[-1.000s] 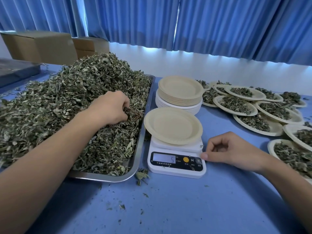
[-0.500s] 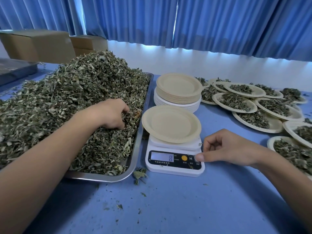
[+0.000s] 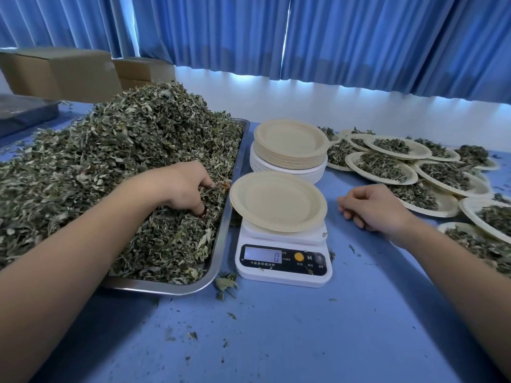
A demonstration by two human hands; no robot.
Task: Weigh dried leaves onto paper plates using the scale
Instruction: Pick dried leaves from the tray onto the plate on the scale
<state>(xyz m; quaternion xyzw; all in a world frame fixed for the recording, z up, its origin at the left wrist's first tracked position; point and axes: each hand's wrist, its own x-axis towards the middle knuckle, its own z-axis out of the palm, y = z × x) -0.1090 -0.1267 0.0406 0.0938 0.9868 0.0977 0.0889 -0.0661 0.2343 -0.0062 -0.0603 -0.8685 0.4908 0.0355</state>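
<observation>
Clutching dried leaves [image 3: 124,150], seemingly: left hand [image 3: 181,186].

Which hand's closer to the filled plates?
Right. The right hand rests beside the filled plates; the left hand digs into the leaf pile, beyond the scale.

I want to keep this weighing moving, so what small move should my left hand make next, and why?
Probably lift a handful of dried leaves with the left hand and drop it onto the empty paper plate. The scale under the plate reads 0, that hand is dug into the pile, and the right hand rests idle beside the scale.
</observation>
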